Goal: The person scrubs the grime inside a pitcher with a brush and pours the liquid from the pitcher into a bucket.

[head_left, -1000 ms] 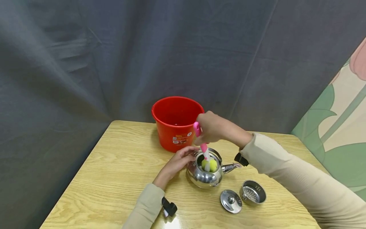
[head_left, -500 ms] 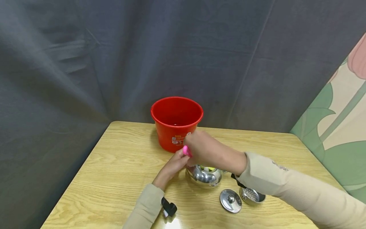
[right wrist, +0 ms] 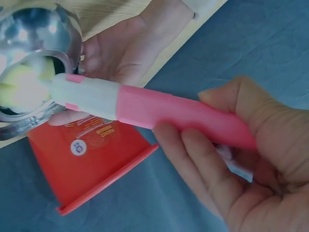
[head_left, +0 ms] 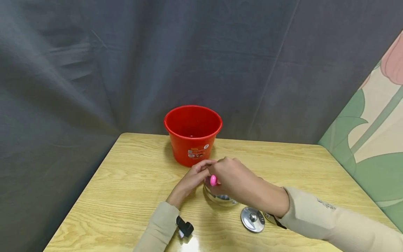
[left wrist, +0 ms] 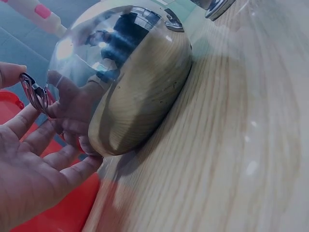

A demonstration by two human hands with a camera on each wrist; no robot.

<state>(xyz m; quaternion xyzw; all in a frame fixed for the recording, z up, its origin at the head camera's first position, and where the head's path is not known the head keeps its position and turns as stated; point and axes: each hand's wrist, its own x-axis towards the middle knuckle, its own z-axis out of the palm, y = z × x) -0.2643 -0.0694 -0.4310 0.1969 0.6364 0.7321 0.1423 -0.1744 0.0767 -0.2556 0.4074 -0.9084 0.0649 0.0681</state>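
Note:
A shiny steel teapot point(head_left: 223, 200) stands on the table, mostly covered by my right hand in the head view. My left hand point(head_left: 189, 182) steadies its side; in the left wrist view the thumb and index finger are at the folded metal handle point(left wrist: 35, 94), and other fingertips touch the rounded body. My right hand point(right wrist: 260, 159) grips the pink handle of a sponge brush point(right wrist: 149, 105). Its white neck reaches into the teapot's mouth, where the yellow sponge head point(right wrist: 26, 87) sits. From above, only the pink handle end shows beside my right hand point(head_left: 234, 180).
Behind the teapot stands a red bucket point(head_left: 180, 147) with a printed label. A steel lid point(head_left: 253, 219) with a knob lies near the front right. The perforated strainer cup point(head_left: 269, 217) beside it is partly hidden by my right wrist. A dark curtain point(head_left: 201, 63) hangs behind the table.
My right hand has come down and tilted the brush handle, turning its pink end toward me, then shifted slightly right. The left hand keeps its place at the teapot.

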